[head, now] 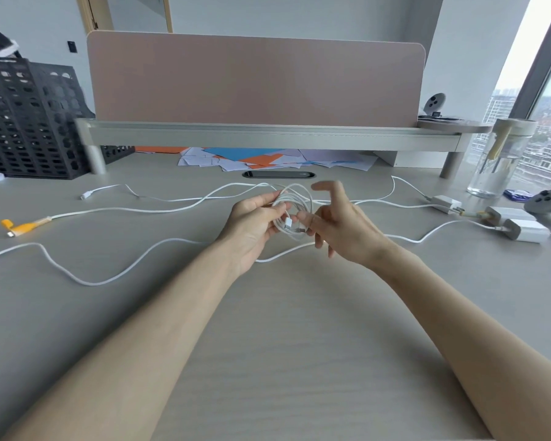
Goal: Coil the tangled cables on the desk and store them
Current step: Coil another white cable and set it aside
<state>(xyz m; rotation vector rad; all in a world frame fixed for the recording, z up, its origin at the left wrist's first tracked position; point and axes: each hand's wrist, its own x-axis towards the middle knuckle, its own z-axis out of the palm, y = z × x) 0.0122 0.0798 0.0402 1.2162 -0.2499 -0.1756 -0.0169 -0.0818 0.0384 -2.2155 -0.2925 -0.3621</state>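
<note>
My left hand (255,218) pinched the white coil (295,198) at its 9 o'clock side, above mid-bench (268,329); my right hand (337,224) was loosely spread, thumb by the plug end (289,223). I judged that end needed tucking snugly through the loops, lest they sprang apart

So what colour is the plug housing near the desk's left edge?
Yellow-orange plug housing, on a white cable; the head view shows it.

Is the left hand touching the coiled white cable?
Touching. The head view shows the left hand pinching the coiled white cable at its left side, strands running between thumb and fingers.
</note>
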